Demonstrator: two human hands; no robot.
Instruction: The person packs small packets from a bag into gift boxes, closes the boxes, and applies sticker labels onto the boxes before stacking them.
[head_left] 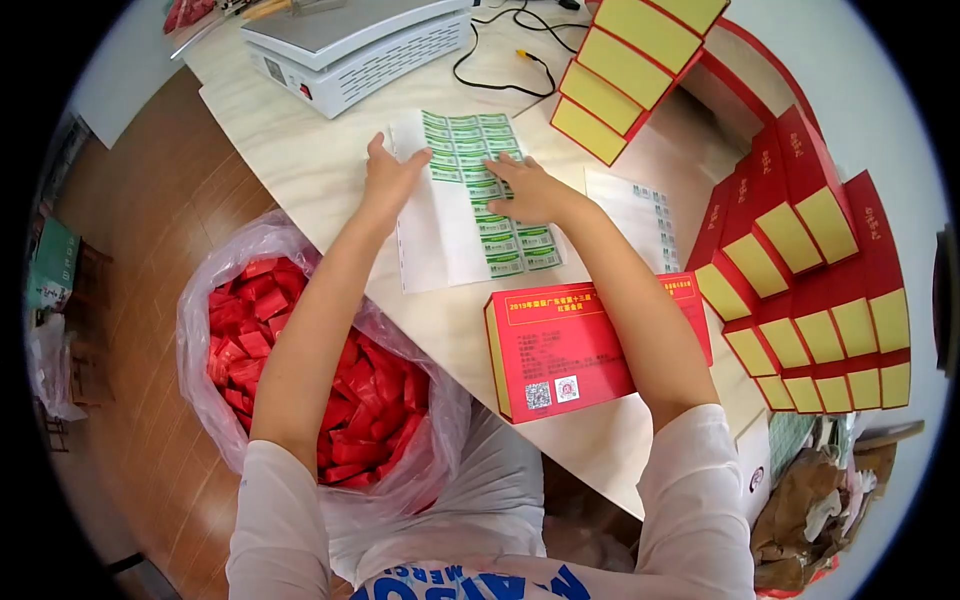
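A sheet of green and white labels [508, 240] lies on the table, its left part blank white backing. My left hand [393, 178] is at the sheet's upper left edge, thumb spread from the fingers and touching the labels. On the right part of the sheet rests my right hand [525, 190], palm down with its fingers apart over the labels. Whether a label is under its fingertips cannot be seen. Below my right forearm, a red box [560, 345] with gold print and two square codes lies near the table's front edge.
A plastic bag of red packets [365, 400] stands below the table edge. Red and yellow boxes are stacked at the right [800, 290] and top right [635, 65]. A white machine [350, 50], black cable [505, 84] and second label sheet [645, 225] are on the table.
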